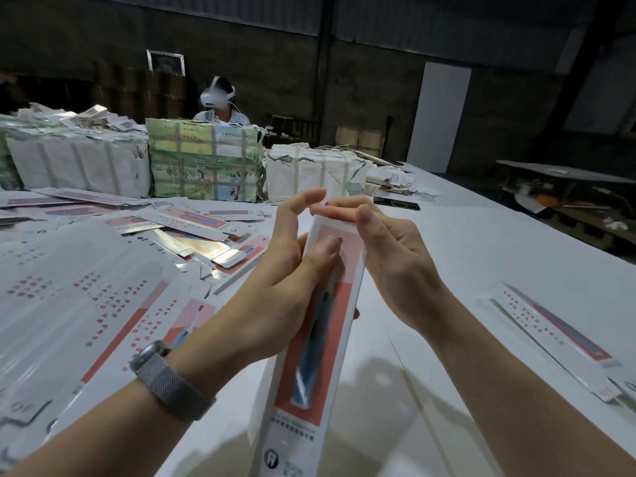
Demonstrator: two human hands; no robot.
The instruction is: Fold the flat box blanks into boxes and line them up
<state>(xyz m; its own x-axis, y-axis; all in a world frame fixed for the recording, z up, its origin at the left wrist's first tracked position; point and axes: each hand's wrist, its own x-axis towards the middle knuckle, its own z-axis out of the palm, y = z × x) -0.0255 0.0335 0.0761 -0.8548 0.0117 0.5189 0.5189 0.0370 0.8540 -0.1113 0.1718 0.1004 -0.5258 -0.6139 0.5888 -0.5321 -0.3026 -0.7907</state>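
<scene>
Left hand and right hand hold one box.

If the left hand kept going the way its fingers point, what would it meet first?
Probably the right hand's fingertips at the box's far end; the left hand points up toward them, though depth is unclear.

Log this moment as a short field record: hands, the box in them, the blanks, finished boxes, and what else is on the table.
left hand: holds the box, thumb across its printed face
right hand: fingers at the box's far end, at the end flap
box in hand: long, narrow, white and red, formed into a box, raised over the table
flat blanks: large loose heap on the left
finished boxes: lying on the right
table: white
wrapped bundles: row at the far edge
phone: dark, flat beyond the hands
second person: seated behind the bundles
</scene>
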